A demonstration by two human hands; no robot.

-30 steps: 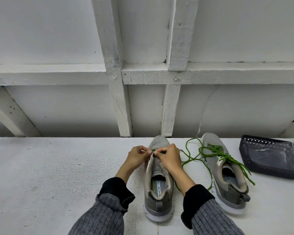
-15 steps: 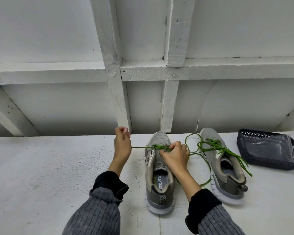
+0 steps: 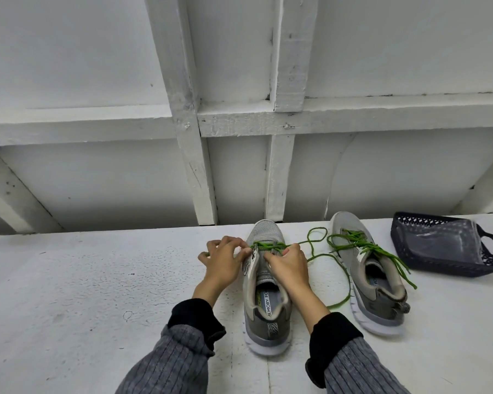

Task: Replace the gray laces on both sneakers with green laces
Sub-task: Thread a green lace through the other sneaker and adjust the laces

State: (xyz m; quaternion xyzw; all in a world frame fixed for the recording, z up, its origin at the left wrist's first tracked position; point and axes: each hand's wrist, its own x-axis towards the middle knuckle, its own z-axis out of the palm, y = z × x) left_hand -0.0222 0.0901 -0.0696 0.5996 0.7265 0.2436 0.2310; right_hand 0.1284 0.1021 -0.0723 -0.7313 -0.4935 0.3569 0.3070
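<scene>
Insole of near gray sneaker (image 3: pixel 264 282) reads "MEMORY FO", rest hidden; it sits center on white surface (image 3: pixel 83 294), green lace (image 3: pixel 269 245) crossing toe-end eyelets. Left hand (image 3: pixel 224 261) and right hand (image 3: pixel 289 264) both pinch that lace. Second sneaker (image 3: pixel 365 268), laced green, lies beside dark basket (image 3: pixel 444 248)

Grey ribbed knit sleeves (image 3: pixel 171 362), black cuffs (image 3: pixel 195 318) at both wrists; bare hands, no rings
</scene>
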